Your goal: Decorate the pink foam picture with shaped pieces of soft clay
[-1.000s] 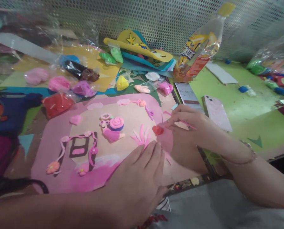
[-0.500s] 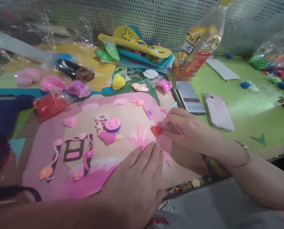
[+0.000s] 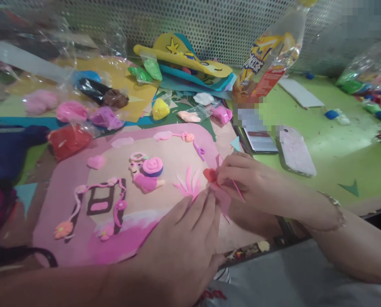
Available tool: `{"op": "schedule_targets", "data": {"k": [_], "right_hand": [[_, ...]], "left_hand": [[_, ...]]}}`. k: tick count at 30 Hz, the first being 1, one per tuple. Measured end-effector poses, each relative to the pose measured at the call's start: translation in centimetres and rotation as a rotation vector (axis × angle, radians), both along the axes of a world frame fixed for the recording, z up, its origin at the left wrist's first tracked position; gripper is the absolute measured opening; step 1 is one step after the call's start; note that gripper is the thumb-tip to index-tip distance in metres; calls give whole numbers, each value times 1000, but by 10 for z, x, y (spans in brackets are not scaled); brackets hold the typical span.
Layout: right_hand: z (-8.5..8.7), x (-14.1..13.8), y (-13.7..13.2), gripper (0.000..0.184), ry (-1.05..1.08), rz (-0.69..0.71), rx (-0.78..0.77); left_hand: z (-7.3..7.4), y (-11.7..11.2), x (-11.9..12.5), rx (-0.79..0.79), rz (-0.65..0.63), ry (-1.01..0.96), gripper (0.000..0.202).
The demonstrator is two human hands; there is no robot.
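A pink craft board point(image 3: 65, 200) lies in front of me, carrying a clay snail point(image 3: 147, 172), a clay vine frame point(image 3: 97, 200) and pink clay leaves point(image 3: 187, 183). My left hand point(image 3: 184, 243) lies flat on the board's lower right part, fingers stretched toward the leaves. My right hand point(image 3: 251, 179) is pinched on a thin pink stick point(image 3: 237, 189), its tip at a small red clay piece point(image 3: 210, 174) on the board's right edge.
Bagged clay lumps in red point(image 3: 67, 140), pink point(image 3: 70, 111), purple point(image 3: 105, 117), brown and yellow point(image 3: 160, 108) lie behind the board. A tilted plastic bottle point(image 3: 267, 59), two phones point(image 3: 294, 149) and a yellow foam hat point(image 3: 184, 59) stand to the right and back. A mesh wall closes the far side.
My right hand has shifted slightly left and down with the stick, staying at the red clay piece. My left hand stays flat on the board.
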State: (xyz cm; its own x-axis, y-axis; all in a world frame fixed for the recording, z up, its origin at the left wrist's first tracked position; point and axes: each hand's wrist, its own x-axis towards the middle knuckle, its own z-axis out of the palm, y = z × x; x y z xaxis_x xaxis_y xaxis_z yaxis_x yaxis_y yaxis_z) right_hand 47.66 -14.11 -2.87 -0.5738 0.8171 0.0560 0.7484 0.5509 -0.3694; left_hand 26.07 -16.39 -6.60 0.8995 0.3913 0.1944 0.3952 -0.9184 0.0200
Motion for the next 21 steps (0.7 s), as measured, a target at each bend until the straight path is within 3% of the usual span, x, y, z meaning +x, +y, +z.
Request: {"op": "schedule_targets", "data": {"k": [11,17,21], "right_hand": [[-4,-4,-1,8,-2,-65,80],[-4,-11,1,13,-81,-49,158],[-2,-9,2,12,-50,-25,129]], "left_hand": [[0,-1,0,-18,2,-1,57],[1,0,0,-12,-3,-3,56],[0,-1,-1,9,-2,-8,56]]}}
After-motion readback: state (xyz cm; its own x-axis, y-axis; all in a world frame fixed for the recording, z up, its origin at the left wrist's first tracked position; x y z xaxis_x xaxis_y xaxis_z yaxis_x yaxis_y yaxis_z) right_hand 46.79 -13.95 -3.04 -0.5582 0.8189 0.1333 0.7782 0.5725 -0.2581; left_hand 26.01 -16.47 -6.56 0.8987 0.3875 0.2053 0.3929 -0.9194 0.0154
